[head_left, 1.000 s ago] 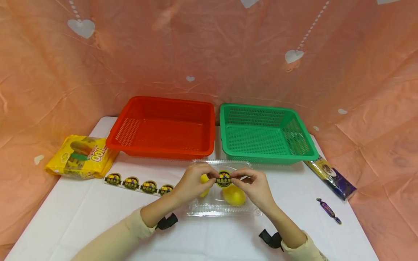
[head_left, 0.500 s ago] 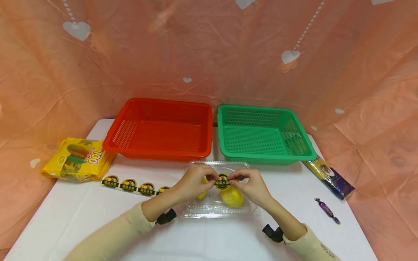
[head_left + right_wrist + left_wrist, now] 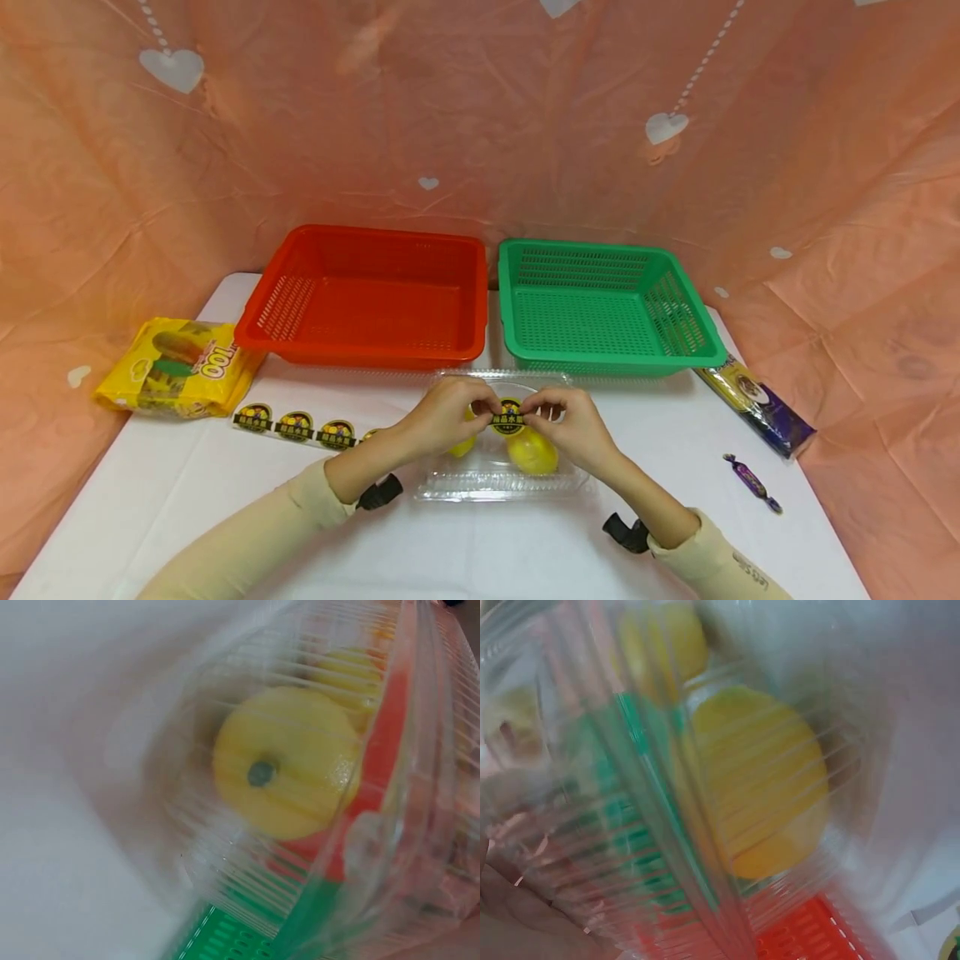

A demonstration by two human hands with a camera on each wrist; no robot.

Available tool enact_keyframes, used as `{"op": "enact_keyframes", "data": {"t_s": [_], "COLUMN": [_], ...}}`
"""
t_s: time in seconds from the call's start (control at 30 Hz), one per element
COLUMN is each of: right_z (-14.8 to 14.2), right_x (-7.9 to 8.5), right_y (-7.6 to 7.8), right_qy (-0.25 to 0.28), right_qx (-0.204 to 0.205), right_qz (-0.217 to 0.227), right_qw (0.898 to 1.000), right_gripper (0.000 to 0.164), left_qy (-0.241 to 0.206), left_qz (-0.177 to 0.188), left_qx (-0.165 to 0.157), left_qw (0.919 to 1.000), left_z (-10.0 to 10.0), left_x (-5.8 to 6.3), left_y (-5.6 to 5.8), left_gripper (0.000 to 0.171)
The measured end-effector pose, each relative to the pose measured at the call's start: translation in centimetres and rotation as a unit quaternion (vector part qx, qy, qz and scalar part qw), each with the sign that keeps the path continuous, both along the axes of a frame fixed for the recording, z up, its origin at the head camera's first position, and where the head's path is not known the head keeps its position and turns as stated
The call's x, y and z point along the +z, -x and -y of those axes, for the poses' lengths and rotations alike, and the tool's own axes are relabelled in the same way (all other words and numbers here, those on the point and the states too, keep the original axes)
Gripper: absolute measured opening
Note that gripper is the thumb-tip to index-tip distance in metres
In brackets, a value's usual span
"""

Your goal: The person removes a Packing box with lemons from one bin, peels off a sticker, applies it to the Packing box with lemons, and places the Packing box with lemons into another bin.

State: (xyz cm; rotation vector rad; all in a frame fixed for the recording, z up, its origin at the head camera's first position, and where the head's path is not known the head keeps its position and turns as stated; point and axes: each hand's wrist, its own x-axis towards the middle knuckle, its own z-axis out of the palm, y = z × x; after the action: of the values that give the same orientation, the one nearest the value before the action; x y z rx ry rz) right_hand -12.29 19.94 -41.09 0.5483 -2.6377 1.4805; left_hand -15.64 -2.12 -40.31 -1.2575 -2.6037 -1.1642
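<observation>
The round sticker sits over the clear container holding 2 yellow fruits; whether it touches the plastic, I cannot tell. Left hand and right hand pinch its opposite edges. Since 0.5 s ago it has barely shifted, suggesting careful positioning.

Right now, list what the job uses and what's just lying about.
In use:
round label, pinched by left hand and right hand
clear container
yellow fruits inside
label strip, probably

Apparently lying about:
red basket
green basket
yellow bag
purple-gold packet
purple sweet
</observation>
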Motion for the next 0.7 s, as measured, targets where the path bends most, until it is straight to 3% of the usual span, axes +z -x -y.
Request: {"op": "enact_keyframes", "data": {"t_s": [0.7], "right_z": [0.29], "right_x": [-0.37], "right_y": [-0.14], "right_qy": [0.005], "right_qx": [-0.016], "right_qz": [-0.012], "right_qw": [1.0], "right_gripper": [0.013], "left_qy": [-0.01], "left_qz": [-0.001], "left_qx": [0.004], "left_qw": [0.9999], "left_z": [-0.04], "left_x": [-0.51], "left_y": [0.07], "left_gripper": [0.011]}}
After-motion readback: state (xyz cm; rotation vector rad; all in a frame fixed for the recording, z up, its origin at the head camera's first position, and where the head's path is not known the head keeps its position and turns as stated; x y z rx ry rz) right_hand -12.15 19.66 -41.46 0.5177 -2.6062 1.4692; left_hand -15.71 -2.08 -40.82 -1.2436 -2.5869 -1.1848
